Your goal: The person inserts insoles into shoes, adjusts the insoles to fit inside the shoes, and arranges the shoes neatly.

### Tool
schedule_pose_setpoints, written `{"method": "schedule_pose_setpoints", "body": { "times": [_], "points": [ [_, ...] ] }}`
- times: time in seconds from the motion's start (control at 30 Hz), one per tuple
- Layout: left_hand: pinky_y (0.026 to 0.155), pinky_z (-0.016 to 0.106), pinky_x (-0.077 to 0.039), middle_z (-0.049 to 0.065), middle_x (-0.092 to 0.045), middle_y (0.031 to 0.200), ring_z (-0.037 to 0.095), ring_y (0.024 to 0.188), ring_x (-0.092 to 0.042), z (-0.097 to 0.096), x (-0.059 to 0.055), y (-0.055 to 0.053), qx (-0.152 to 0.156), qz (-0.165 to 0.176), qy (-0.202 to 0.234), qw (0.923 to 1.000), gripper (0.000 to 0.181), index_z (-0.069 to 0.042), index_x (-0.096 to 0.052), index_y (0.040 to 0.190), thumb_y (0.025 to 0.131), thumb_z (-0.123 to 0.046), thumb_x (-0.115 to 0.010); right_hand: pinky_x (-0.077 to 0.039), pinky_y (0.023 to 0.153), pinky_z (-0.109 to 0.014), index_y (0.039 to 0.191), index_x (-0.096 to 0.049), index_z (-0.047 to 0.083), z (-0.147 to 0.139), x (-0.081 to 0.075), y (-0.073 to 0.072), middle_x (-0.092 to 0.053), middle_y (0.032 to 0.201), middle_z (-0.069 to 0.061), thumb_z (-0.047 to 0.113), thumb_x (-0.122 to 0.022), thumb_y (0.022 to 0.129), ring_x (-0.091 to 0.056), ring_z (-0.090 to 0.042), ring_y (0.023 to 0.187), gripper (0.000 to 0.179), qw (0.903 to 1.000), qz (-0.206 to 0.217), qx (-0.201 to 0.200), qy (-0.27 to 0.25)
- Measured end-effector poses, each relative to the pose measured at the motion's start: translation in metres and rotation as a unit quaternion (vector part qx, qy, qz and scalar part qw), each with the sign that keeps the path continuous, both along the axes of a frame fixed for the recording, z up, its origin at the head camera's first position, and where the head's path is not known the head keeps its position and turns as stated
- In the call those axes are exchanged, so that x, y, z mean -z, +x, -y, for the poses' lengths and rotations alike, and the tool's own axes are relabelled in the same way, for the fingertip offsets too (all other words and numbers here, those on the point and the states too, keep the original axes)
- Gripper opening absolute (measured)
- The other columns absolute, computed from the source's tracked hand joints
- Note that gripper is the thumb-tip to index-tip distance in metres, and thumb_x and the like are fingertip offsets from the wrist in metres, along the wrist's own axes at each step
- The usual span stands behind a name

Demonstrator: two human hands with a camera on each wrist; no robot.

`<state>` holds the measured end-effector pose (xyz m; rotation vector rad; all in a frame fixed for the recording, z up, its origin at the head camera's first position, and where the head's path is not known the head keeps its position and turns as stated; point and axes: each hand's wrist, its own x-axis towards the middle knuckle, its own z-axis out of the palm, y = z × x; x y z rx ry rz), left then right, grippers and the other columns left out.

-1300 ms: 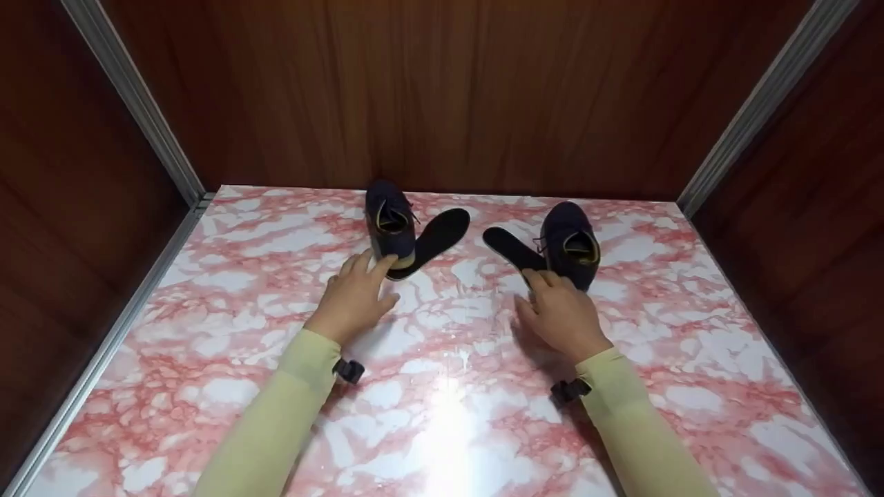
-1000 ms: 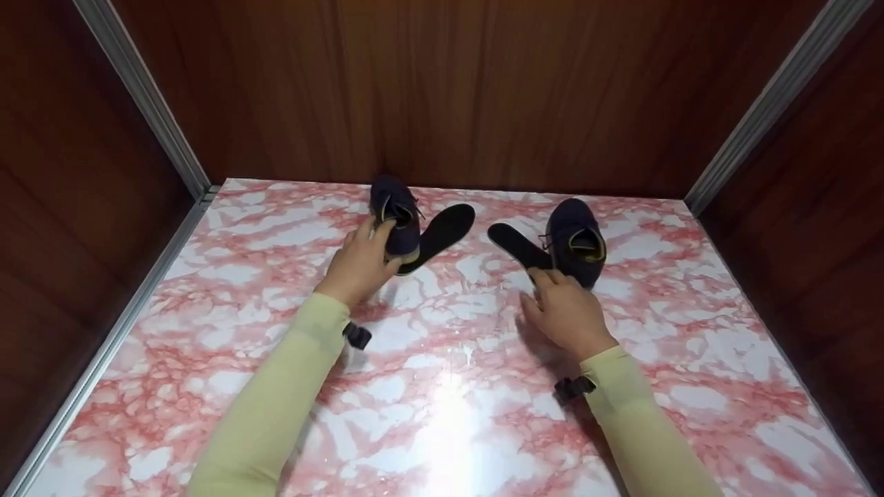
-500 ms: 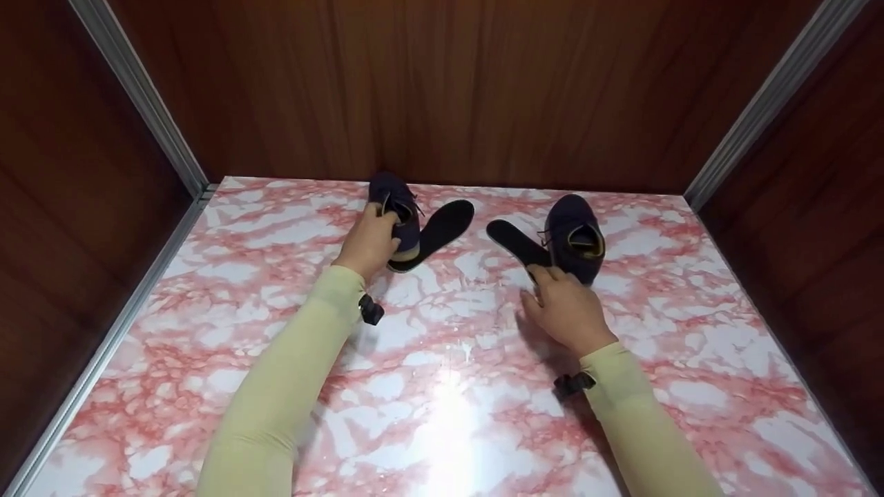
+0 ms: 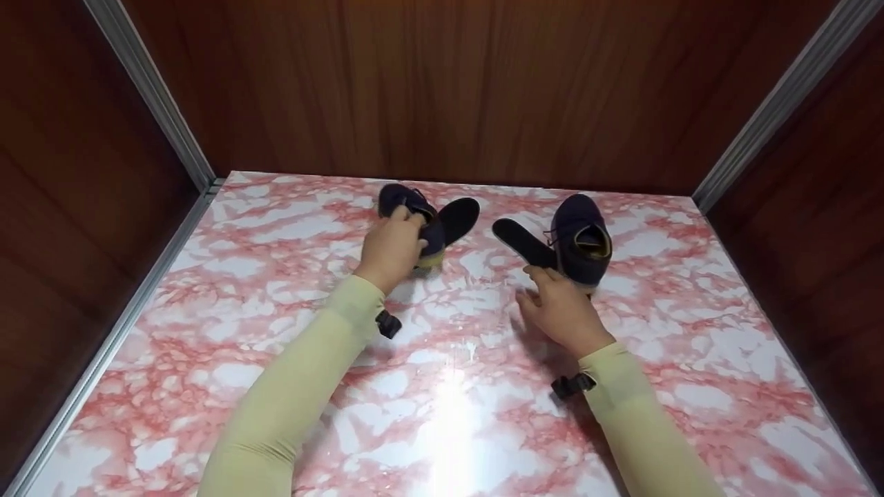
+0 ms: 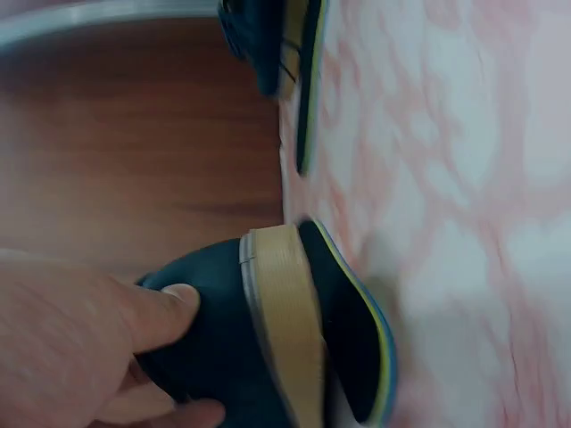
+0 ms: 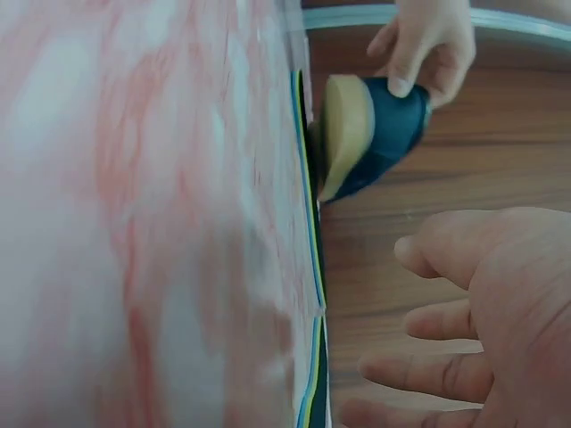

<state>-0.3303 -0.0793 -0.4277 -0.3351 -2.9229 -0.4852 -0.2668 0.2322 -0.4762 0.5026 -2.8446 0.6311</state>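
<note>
My left hand [image 4: 390, 248] grips the left dark lace-up shoe [image 4: 434, 238] by its heel and collar, with the thumb on the heel's side in the left wrist view. That shoe's tan sole [image 5: 284, 312] tilts off the black insole [image 5: 352, 330], which has a yellow and blue edge. The rest of this insole [image 4: 461, 215] shows past the shoe in the head view. By the heel of the right shoe [image 4: 575, 215] is my right hand [image 4: 568, 310], fingers loosely extended and gripping nothing. The other insole [image 4: 521, 241] lies beside that shoe, partly hidden by it.
The pink and white marbled tabletop [image 4: 242, 376] runs back to a brown wood-grain panel [image 4: 442, 90]. Similar panels stand at both sides, with grey metal strips [image 4: 152, 96] at the corners. A glare spot shines at the front middle. Small black devices sit on both wrists.
My left hand has reached forward from behind the left shoe's heel and taken hold of it. The shoe has turned and shifted right over the insole. My right hand stays nearly still.
</note>
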Motion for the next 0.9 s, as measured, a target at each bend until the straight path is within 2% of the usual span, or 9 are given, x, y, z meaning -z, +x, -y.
{"method": "schedule_pose_setpoints", "body": {
  "times": [0.17, 0.33, 0.47, 0.57, 0.7, 0.8, 0.9],
  "points": [
    [0.096, 0.059, -0.063, 0.012, -0.064, 0.148, 0.041, 0.125, -0.069, -0.022, -0.006, 0.023, 0.013, -0.006, -0.016, 0.9998, 0.044, -0.016, -0.066, 0.147, 0.109, -0.037, -0.068, -0.06, 0.104, -0.056, 0.152, -0.059, 0.0, 0.013, 0.001, 0.004, -0.07, 0.137, -0.026, 0.027, -0.075, 0.103, -0.075, -0.04, 0.117, 0.058, 0.9979, 0.039, -0.014, -0.05],
    [0.091, 0.057, -0.065, 0.012, -0.066, 0.144, 0.039, 0.119, -0.071, -0.041, -0.002, 0.044, 0.035, -0.007, -0.047, 0.9982, 0.044, -0.018, -0.067, 0.145, 0.108, -0.042, -0.068, -0.061, 0.104, -0.054, 0.154, -0.056, -0.001, 0.034, 0.008, 0.006, -0.071, 0.138, -0.027, 0.027, -0.08, 0.1, -0.075, -0.04, 0.12, 0.065, 0.9939, 0.062, -0.043, -0.08],
    [0.088, 0.055, -0.066, 0.011, -0.07, 0.141, 0.037, 0.115, -0.073, -0.052, 0.001, 0.055, 0.042, -0.016, -0.077, 0.996, 0.044, -0.02, -0.069, 0.143, 0.106, -0.045, -0.07, -0.058, 0.109, -0.054, 0.158, -0.05, -0.002, 0.051, 0.006, 0.004, -0.067, 0.146, -0.027, 0.034, -0.085, 0.096, -0.071, -0.042, 0.129, 0.08, 0.9927, 0.076, -0.043, -0.083],
    [0.088, 0.053, -0.066, 0.01, -0.072, 0.14, 0.036, 0.111, -0.075, -0.061, -0.003, 0.06, 0.047, -0.032, -0.083, 0.995, 0.046, -0.021, -0.071, 0.141, 0.103, -0.047, -0.073, -0.054, 0.115, -0.056, 0.161, -0.046, -0.004, 0.06, 0.0, 0.003, -0.062, 0.154, -0.027, 0.035, -0.089, 0.092, -0.065, -0.043, 0.137, 0.09, 0.993, 0.066, -0.034, -0.092],
    [0.087, 0.05, -0.066, 0.009, -0.074, 0.136, 0.034, 0.105, -0.076, -0.07, -0.008, 0.068, 0.053, -0.062, -0.086, 0.9929, 0.047, -0.019, -0.073, 0.137, 0.101, -0.048, -0.076, -0.051, 0.119, -0.056, 0.159, -0.048, -0.005, 0.068, -0.007, 0.0, -0.062, 0.154, -0.027, 0.029, -0.091, 0.088, -0.064, -0.044, 0.14, 0.09, 0.9934, 0.031, -0.016, -0.109],
    [0.085, 0.047, -0.067, 0.01, -0.075, 0.133, 0.033, 0.101, -0.077, -0.074, -0.008, 0.077, 0.069, -0.071, -0.095, 0.9905, 0.047, -0.016, -0.074, 0.136, 0.1, -0.047, -0.077, -0.053, 0.115, -0.056, 0.153, -0.054, -0.005, 0.072, -0.009, 0.0, -0.068, 0.145, -0.027, 0.023, -0.09, 0.082, -0.068, -0.044, 0.133, 0.085, 0.9938, 0.011, -0.006, -0.11],
    [0.085, 0.046, -0.066, 0.011, -0.074, 0.131, 0.034, 0.099, -0.077, -0.074, -0.006, 0.084, 0.096, -0.067, -0.092, 0.9888, 0.043, -0.014, -0.075, 0.134, 0.102, -0.042, -0.077, -0.056, 0.107, -0.056, 0.143, -0.061, -0.002, 0.075, -0.009, 0.0, -0.074, 0.131, -0.023, 0.025, -0.089, 0.077, -0.072, -0.043, 0.122, 0.077, 0.9957, -0.001, -0.006, -0.092]
  ]
}}
